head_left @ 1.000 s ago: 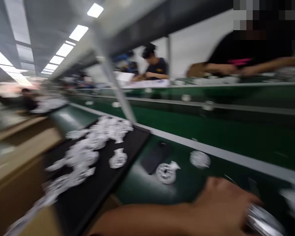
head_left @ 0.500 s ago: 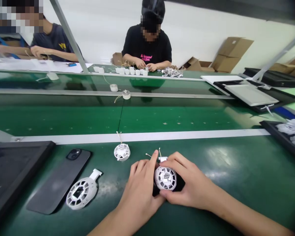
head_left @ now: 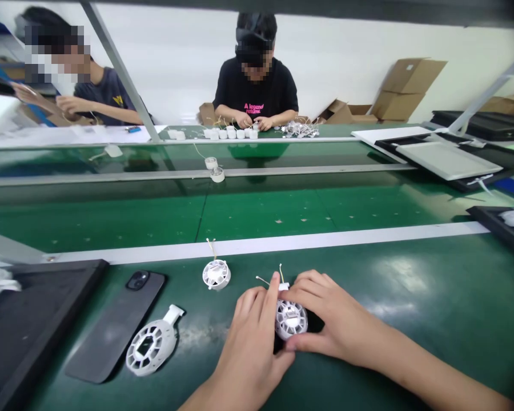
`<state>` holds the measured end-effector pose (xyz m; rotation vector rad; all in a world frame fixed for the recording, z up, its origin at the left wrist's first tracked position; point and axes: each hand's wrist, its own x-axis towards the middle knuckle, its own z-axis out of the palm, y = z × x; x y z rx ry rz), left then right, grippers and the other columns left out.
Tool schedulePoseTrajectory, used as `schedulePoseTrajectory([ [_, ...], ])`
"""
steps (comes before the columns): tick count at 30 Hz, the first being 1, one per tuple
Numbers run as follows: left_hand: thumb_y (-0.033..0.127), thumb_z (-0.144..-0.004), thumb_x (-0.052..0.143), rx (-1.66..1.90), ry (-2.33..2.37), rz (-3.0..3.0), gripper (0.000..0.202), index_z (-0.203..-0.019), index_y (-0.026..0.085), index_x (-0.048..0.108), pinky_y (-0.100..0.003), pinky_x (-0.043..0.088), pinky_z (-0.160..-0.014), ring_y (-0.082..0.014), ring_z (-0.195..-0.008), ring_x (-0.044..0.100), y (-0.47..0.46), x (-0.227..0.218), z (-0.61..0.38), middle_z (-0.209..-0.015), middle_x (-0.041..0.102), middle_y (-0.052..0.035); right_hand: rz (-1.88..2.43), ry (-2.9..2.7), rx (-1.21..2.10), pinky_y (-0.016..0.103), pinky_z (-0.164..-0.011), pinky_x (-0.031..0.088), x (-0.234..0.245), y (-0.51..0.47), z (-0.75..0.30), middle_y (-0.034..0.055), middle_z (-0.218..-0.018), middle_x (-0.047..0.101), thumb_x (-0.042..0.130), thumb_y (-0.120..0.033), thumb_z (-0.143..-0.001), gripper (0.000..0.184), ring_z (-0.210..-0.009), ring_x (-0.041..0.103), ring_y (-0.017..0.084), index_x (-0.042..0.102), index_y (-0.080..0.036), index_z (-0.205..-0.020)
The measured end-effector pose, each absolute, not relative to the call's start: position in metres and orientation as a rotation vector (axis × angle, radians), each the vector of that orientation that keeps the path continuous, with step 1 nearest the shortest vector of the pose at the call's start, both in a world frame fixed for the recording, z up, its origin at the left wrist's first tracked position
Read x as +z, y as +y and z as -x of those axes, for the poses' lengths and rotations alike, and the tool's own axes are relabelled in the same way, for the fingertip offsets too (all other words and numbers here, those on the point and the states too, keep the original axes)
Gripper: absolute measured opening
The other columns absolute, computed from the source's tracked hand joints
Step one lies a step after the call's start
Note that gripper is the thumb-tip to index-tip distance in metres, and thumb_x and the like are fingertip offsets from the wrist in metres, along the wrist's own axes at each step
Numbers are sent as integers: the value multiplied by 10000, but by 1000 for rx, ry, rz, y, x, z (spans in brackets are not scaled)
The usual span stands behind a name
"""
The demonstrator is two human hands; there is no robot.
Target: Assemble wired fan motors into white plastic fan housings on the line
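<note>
My left hand (head_left: 252, 348) and my right hand (head_left: 329, 319) together grip a round white slotted plastic part (head_left: 291, 319) on the green belt (head_left: 368, 274). Thin wires rise from a small white tab (head_left: 283, 286) at its top edge. A dark piece (head_left: 313, 323) lies under the part, mostly hidden by my fingers. Left of my left hand stands a smaller round white part with wires (head_left: 216, 274). Further left lies a white slotted housing with a tab (head_left: 152, 345), beside a black smartphone (head_left: 115, 325).
A black tray (head_left: 38, 325) with white parts sits at the left, and another (head_left: 501, 228) at the right. A white strip (head_left: 265, 246) divides the belt. Across it, co-workers (head_left: 255, 97) handle small white parts. Cardboard boxes (head_left: 398, 91) stand by the wall.
The view swung from a blurred sideways look along the belt to straight ahead. Over the last half second, my hands stayed on the white part, shifting slightly with it.
</note>
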<state>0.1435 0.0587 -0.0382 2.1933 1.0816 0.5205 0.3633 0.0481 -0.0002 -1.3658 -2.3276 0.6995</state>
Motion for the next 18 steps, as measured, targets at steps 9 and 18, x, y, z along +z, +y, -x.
schedulePoseTrajectory([
  [9, 334, -931, 707, 739, 1109, -1659, 387, -1303, 229, 674, -452, 475, -1066, -283, -1149, 634, 71, -9, -140, -1228, 706, -90, 1351, -2205, 734, 456, -950, 496, -9, 40, -359, 40, -1292, 615, 727, -504, -972, 546, -1108, 589, 267, 510, -335, -1444],
  [18, 439, -842, 846, 749, 781, -1314, 595, -1315, 130, 658, -389, 528, -1035, -299, -1166, 697, 89, 19, -164, -1271, 727, -173, 1287, -2029, 611, 465, -1128, 470, -20, 43, -378, 65, -1524, 462, 586, -489, -1049, 567, -1353, 524, 282, 356, -395, -1559],
])
